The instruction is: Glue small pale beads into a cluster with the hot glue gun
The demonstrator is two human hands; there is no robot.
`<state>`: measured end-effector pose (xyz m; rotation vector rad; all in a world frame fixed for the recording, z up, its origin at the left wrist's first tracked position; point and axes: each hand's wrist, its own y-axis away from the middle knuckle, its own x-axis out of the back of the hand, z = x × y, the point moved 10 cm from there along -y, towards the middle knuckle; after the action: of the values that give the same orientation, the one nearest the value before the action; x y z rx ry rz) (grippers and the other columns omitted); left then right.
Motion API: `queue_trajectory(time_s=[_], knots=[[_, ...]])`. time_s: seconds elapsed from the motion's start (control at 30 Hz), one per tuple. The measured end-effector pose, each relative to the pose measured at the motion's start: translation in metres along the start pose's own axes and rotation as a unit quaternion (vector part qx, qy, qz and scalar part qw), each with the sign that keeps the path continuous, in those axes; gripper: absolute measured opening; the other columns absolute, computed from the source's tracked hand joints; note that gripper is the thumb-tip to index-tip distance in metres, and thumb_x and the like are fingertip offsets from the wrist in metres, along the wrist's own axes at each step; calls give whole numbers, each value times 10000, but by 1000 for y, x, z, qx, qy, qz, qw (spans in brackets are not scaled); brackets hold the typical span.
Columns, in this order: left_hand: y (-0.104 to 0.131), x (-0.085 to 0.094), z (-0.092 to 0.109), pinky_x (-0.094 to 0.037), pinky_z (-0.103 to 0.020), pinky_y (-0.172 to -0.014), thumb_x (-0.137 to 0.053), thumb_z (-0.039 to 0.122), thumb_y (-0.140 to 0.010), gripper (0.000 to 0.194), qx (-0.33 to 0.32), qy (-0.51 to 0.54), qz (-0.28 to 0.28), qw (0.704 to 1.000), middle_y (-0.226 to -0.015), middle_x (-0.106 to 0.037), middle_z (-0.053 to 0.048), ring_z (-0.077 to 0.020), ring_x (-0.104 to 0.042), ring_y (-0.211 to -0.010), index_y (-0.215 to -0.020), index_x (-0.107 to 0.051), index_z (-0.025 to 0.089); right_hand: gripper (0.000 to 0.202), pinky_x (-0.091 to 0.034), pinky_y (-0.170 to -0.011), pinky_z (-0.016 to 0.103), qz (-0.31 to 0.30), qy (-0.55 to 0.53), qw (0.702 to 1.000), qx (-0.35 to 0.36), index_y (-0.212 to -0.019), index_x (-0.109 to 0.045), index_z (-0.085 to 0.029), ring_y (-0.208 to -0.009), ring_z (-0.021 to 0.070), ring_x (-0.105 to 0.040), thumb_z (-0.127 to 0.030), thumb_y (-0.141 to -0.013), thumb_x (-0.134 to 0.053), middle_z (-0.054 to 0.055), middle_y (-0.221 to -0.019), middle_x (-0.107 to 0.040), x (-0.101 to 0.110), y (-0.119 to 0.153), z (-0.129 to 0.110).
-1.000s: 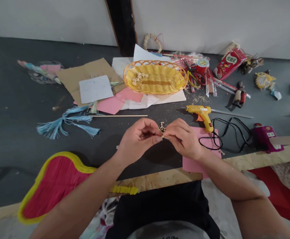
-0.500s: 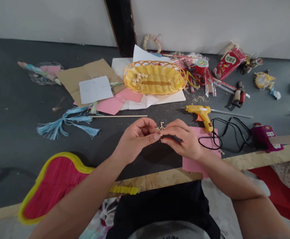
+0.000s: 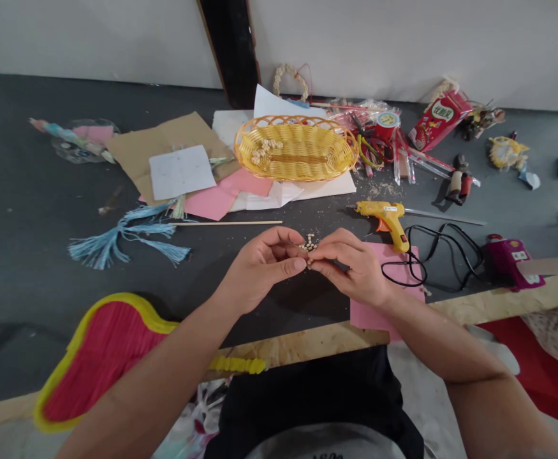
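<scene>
Pinching a tiny beige piece [image 3: 310, 261] in closed grip of left hand [image 3: 263, 269] and right hand [image 3: 355, 268], above dark grey counter [image 3: 206, 274].

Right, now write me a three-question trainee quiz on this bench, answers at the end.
1. Fill in left or right, as the wearer sees it: the pale pieces in the yellow basket lie toward its ____ end.
2. Which of these is nearest the right hand?
A) red carton
B) glue gun
C) blue tassel
3. True or false: the thin stick lies closer to the left hand than the yellow basket does.

Key: 1 left; 2 B; 3 true.
</scene>
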<state>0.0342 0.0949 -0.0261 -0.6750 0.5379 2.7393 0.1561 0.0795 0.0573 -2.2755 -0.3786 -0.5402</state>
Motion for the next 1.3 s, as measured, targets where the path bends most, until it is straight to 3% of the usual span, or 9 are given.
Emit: queue_trajectory(time_s=[0.27, 0.93, 1.3], knots=[[-1, 1, -1, -549, -139, -655, -923, 169, -626, 361, 3, 5, 12, 1000, -750, -751, 8, -73, -689, -679, -905, -695, 164, 187, -589, -790, 305, 8, 2, 1000, 4, -1080, -692, -186, -880, 169, -689, -158, -896, -706, 69, -910, -736, 0, 1, 0], [-1, 1, -4, -542, -145, -626, -921, 163, -625, 400, 18, 9, 13, 1000, -736, -764, -2, -83, -691, -656, -939, -672, 169, 102, -592, -743, 310, 19, 47, 998, 34, -999, -719, -198, -809, 159, -682, -169, -906, -689, 62, -882, -732, -1, 4, -2], [-2, 3, -3, -530, -170, -617, -922, 152, -610, 406, 11, -4, 26, 1000, -682, -729, 13, -88, -660, -616, -918, -659, 169, 122, -587, -720, 292, 13, 21, 999, 35, -993, -729, -207, -796, 148, -672, -138, -906, -679, 55, -880, -733, -3, 5, -3]])
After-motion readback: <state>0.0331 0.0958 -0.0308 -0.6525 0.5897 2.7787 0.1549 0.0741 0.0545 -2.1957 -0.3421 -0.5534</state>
